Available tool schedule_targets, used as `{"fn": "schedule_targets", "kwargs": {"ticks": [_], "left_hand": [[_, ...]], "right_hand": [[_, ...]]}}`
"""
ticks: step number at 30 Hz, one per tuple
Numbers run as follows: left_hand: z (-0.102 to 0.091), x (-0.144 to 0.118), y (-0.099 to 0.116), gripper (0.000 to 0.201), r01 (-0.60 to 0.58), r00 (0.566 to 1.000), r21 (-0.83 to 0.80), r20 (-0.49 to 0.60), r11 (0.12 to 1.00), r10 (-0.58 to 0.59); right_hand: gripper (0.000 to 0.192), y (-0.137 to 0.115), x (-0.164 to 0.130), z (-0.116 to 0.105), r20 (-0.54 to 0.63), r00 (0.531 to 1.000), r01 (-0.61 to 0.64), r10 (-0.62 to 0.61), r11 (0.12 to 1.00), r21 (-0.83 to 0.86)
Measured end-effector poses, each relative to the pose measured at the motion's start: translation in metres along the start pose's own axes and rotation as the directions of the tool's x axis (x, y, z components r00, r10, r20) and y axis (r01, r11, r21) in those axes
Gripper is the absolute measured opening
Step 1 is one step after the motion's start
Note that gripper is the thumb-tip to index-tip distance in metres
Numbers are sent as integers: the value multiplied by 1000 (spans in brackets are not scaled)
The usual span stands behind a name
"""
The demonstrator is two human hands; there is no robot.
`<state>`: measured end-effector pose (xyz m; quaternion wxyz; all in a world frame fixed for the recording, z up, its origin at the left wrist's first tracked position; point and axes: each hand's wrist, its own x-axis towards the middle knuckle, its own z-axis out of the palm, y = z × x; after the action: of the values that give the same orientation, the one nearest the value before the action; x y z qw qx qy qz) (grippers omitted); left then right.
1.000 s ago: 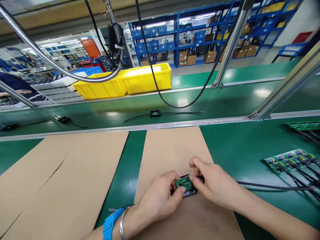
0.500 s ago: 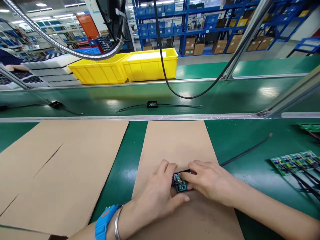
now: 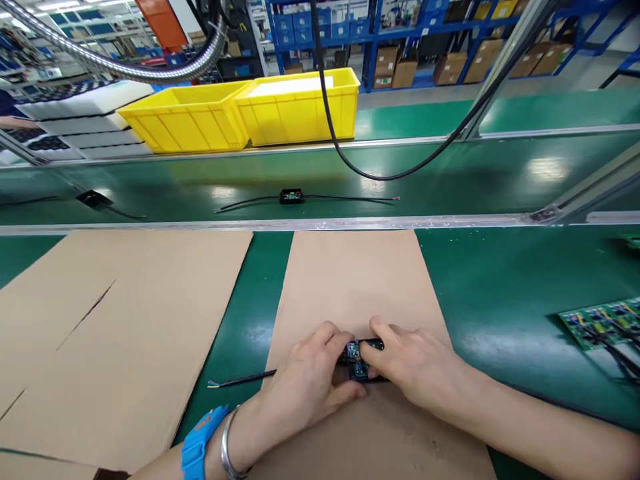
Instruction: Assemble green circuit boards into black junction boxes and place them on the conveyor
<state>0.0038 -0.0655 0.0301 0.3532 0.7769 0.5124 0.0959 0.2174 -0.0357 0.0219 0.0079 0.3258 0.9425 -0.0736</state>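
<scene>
Low in the middle of the view, a small green circuit board in a black case [image 3: 356, 363] rests on the cardboard sheet [image 3: 360, 280]. My left hand [image 3: 315, 373] grips the case's left end, thumb at the near side and fingers at the far side. On the right end, my right hand [image 3: 407, 360] is closed, with a finger pressing over the board and partly hiding it. A black cable [image 3: 245, 379] with bare coloured wire ends comes out to the left from under my left hand.
A similar cased board with cables [image 3: 291, 196] lies beyond the metal rail [image 3: 320, 224]. Circuit boards with black leads [image 3: 605, 323] lie at right. Another cardboard sheet [image 3: 150, 333] covers the left. Yellow bins [image 3: 300, 110] stand behind; a black cable [image 3: 370, 175] hangs down in front.
The view has shifted slightly. The left cable end now shows beside my left hand, and the right cable has swung down behind my right forearm. Both hands stay on the cased board.
</scene>
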Motion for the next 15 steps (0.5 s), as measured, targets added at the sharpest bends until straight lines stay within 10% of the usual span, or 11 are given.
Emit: {"fn": "schedule_targets", "kwargs": {"ticks": [4,9,13,15], "left_hand": [[-17,2,-5,30,113,989,-116,113,987,-100],[-25,11,-6,22,357,874,-261,431,897,-223],[-12,4,3,12,24,998,-20,65,1000,-22],[0,-3,3,18,-136,980,181,-118,974,159]], "right_hand": [[12,1,-1,7,-20,1000,-12,14,996,89],[14,2,0,13,-32,999,-27,32,989,143],[12,1,2,9,-51,998,-31,40,984,174],[12,1,2,6,-71,996,-30,45,980,196]]}}
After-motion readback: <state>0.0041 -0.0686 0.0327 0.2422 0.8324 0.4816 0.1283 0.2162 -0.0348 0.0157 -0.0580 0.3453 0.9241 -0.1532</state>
